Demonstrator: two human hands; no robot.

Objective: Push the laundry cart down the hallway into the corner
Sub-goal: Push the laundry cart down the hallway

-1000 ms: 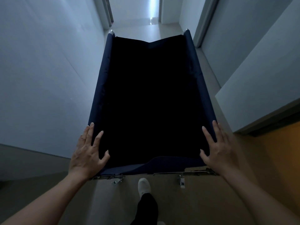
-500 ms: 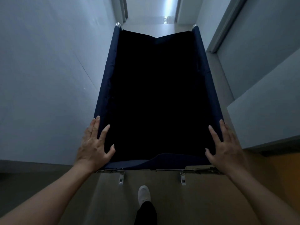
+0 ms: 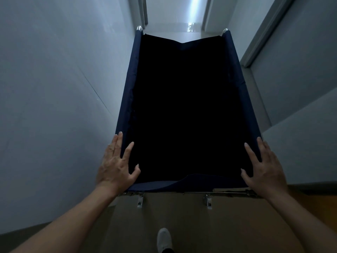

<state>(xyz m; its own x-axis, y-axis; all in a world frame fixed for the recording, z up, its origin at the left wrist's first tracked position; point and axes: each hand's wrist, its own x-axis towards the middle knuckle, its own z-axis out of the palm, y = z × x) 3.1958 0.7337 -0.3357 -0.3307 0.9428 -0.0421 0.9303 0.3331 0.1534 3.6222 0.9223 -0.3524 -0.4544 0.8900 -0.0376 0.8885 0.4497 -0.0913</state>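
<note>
Pale hallway walls are closing in on both sides. Nearest, a white shoe is stepping forward. Left hand and right hand are pressing flat, fingers spread, on the navy laundry cart ahead, nearer the left wall. Even pressure should be keeping it straight.

Both forearms are bare, with no sleeves in view. The left hand and right hand wear no gloves. One white shoe shows above a dark trouser leg.
</note>
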